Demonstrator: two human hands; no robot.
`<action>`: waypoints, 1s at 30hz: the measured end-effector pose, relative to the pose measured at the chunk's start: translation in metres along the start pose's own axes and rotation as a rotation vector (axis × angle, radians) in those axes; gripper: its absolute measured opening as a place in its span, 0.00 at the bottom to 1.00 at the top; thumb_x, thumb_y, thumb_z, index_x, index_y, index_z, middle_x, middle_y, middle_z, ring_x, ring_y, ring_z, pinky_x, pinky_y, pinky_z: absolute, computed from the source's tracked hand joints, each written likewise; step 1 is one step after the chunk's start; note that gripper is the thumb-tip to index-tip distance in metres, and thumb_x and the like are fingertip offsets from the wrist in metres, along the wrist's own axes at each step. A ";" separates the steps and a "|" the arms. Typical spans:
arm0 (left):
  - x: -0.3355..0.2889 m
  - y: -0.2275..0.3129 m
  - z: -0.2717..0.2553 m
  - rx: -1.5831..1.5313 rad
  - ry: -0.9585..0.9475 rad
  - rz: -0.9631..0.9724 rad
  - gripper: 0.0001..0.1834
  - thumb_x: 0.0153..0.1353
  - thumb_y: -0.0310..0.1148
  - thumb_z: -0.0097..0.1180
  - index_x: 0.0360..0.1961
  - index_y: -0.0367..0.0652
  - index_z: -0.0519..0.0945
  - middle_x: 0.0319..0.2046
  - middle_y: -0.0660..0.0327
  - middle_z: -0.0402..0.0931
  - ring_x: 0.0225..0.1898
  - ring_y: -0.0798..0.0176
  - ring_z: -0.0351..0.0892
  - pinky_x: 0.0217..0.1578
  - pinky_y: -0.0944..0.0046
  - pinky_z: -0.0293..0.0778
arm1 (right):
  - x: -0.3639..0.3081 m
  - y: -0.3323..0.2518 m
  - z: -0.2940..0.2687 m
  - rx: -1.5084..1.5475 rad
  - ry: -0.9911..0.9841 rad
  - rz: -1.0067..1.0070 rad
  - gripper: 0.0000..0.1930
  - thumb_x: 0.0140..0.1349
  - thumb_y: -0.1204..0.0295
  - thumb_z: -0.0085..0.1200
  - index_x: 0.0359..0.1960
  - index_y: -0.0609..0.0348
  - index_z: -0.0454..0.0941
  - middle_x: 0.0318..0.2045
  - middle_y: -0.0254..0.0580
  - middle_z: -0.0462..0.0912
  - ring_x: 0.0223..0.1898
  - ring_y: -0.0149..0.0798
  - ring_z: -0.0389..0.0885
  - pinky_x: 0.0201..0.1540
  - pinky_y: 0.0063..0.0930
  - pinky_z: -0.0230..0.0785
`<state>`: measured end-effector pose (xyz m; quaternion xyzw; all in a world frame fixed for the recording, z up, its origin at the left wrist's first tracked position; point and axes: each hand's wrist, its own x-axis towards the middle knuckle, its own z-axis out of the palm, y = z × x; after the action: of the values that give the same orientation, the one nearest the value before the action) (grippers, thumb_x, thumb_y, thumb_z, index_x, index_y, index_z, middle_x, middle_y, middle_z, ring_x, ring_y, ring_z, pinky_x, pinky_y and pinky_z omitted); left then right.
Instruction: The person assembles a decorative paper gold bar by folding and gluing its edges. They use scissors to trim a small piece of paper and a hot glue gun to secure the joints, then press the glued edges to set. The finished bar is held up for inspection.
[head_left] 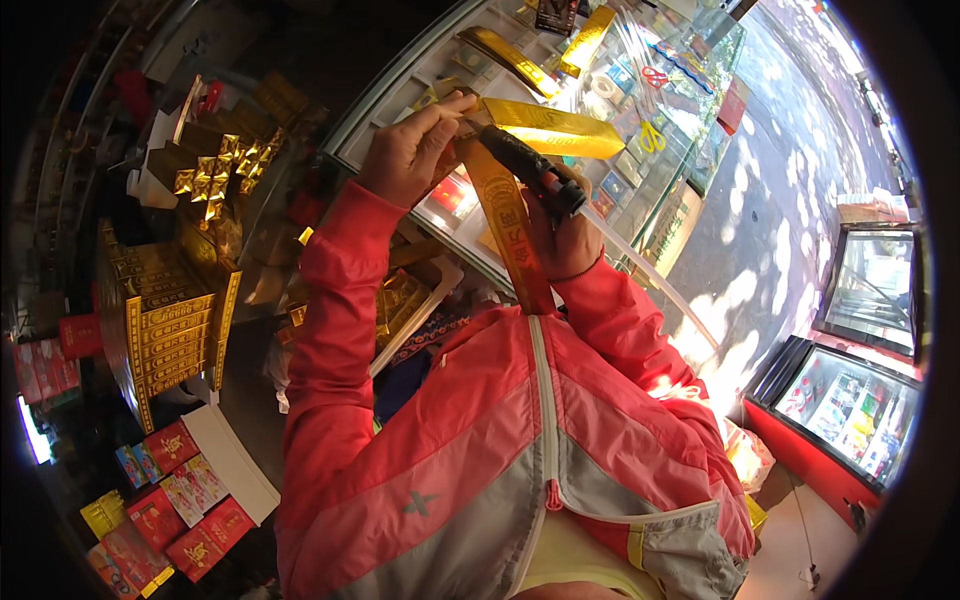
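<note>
Gripping one end of a gold box (553, 128), the left hand (412, 148) closes its fingers around it above the glass bench (640, 170). Just right of the box's near end, the right hand (566, 235) is closed around a dark tool (530, 168) whose tip lies against the box. A gold ribbon (508, 228) hangs from the box down between both hands. Left of the box, well apart, stand stacks of gold cartons (165, 325).

Two hands (410, 150), one glue gun (530, 168)
</note>
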<state>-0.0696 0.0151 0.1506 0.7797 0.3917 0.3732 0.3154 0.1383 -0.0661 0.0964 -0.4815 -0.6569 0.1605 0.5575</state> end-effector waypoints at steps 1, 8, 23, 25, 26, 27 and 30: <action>0.000 0.001 0.001 0.011 0.010 -0.003 0.17 0.74 0.34 0.44 0.51 0.32 0.78 0.56 0.52 0.78 0.60 0.59 0.74 0.60 0.63 0.67 | 0.001 0.000 0.000 0.013 0.009 -0.009 0.18 0.59 0.78 0.60 0.50 0.58 0.71 0.35 0.51 0.80 0.31 0.54 0.82 0.32 0.40 0.72; 0.000 0.007 0.003 -0.028 0.040 -0.057 0.18 0.74 0.34 0.44 0.54 0.33 0.78 0.54 0.52 0.79 0.59 0.59 0.75 0.59 0.63 0.68 | 0.002 0.000 -0.002 -0.020 0.071 0.026 0.19 0.59 0.77 0.61 0.51 0.58 0.70 0.33 0.51 0.81 0.30 0.54 0.83 0.32 0.39 0.73; 0.000 0.003 0.003 0.055 0.072 0.023 0.17 0.73 0.34 0.45 0.55 0.34 0.78 0.54 0.53 0.79 0.58 0.60 0.77 0.59 0.64 0.69 | 0.005 0.004 -0.009 -0.113 0.007 -0.016 0.19 0.61 0.73 0.60 0.52 0.58 0.69 0.35 0.53 0.81 0.31 0.57 0.82 0.32 0.40 0.73; 0.000 0.002 0.003 0.050 0.083 0.029 0.17 0.73 0.34 0.45 0.55 0.34 0.78 0.53 0.53 0.79 0.57 0.60 0.77 0.59 0.64 0.69 | 0.004 0.005 -0.010 -0.125 -0.007 -0.022 0.19 0.61 0.73 0.60 0.52 0.57 0.69 0.35 0.52 0.81 0.31 0.57 0.82 0.32 0.40 0.73; 0.000 0.002 0.004 0.055 0.079 0.024 0.18 0.73 0.34 0.45 0.55 0.34 0.78 0.53 0.53 0.79 0.57 0.60 0.77 0.59 0.64 0.69 | 0.004 0.006 -0.011 -0.134 -0.004 -0.032 0.19 0.61 0.73 0.61 0.52 0.56 0.69 0.35 0.52 0.81 0.31 0.57 0.82 0.32 0.40 0.73; 0.000 0.002 0.004 0.052 0.081 0.022 0.18 0.73 0.34 0.45 0.55 0.34 0.78 0.53 0.53 0.79 0.57 0.60 0.77 0.59 0.64 0.68 | 0.004 0.006 -0.011 -0.142 -0.002 -0.042 0.19 0.61 0.73 0.61 0.52 0.56 0.70 0.34 0.52 0.81 0.31 0.56 0.82 0.32 0.40 0.73; -0.001 0.000 0.003 0.047 0.080 0.014 0.19 0.73 0.35 0.45 0.56 0.34 0.77 0.54 0.53 0.79 0.57 0.61 0.77 0.59 0.64 0.68 | 0.004 0.007 -0.010 -0.150 -0.004 -0.071 0.19 0.60 0.74 0.61 0.52 0.56 0.70 0.34 0.50 0.81 0.31 0.55 0.83 0.32 0.39 0.73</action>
<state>-0.0667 0.0137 0.1490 0.7741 0.4072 0.3968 0.2785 0.1511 -0.0628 0.0964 -0.4980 -0.6849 0.0917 0.5240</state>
